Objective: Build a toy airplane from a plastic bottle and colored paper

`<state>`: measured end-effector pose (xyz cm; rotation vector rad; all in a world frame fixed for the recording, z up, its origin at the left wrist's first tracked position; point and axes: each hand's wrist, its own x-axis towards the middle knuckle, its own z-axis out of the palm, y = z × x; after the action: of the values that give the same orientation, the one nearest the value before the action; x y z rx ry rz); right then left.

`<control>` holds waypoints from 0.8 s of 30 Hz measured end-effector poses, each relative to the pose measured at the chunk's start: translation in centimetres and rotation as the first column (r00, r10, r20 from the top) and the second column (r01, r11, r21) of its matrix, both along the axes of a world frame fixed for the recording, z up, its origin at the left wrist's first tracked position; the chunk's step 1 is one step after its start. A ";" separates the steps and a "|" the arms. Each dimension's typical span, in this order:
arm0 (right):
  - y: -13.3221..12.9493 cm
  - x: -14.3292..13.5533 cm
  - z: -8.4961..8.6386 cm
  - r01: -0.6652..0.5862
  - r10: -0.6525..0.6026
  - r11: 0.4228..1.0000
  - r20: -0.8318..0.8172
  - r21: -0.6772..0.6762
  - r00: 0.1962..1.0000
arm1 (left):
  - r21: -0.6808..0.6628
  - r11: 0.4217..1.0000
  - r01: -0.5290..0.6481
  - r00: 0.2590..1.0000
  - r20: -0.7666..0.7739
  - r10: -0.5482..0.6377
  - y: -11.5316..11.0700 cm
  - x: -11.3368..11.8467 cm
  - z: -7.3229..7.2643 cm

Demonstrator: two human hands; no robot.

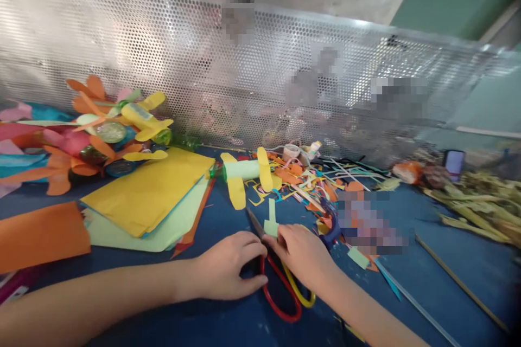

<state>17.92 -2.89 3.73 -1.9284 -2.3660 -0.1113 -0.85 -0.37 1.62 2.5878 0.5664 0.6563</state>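
Dark-bladed scissors (283, 312) lie over the blue table, their tips pointing away from me. One red loop and one yellow loop show at the handle end. My right hand (305, 255) grips the scissors around the middle, thumb over the blades. A small light green paper piece (272, 225) with a narrow strip sticks out beside its fingers. My left hand (230, 265) is at the left of the red loop, fingertips close to it, with thumb and fingers apart. Just beyond the blade tips lies a green bottle (242, 169) wrapped in light green paper, with yellow paper blades.
Stacked coloured paper (154, 190) and an orange sheet (44, 236) lie left. Behind them are paper-decorated bottles (140, 116). Paper scraps (299, 173) spread beyond my hands. A stick (459, 282) and dried husks (480, 200) are right. A perforated metal screen (175, 65) borders the back; people sit behind it.
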 end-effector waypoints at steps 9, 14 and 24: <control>-1.5 1.1 -1.9 -0.038 0.037 0.999 -0.185 -0.002 0.982 | 0.093 0.874 -0.477 0.817 -0.319 0.480 10.5 -5.8 6.8; -1.5 0.6 -1.5 0.050 -0.064 0.997 -0.251 -0.059 0.966 | 0.150 0.732 -0.665 0.675 -0.297 0.675 18.1 -13.9 7.1; 2.6 4.4 0.8 0.297 -0.284 0.955 -0.356 -0.017 0.890 | 0.049 0.716 -0.696 0.689 -0.236 0.685 21.9 -18.3 3.4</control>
<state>22.27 -0.33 4.49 -2.0660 -1.8268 0.1601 -19.14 21.55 5.03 2.3696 1.6746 0.5268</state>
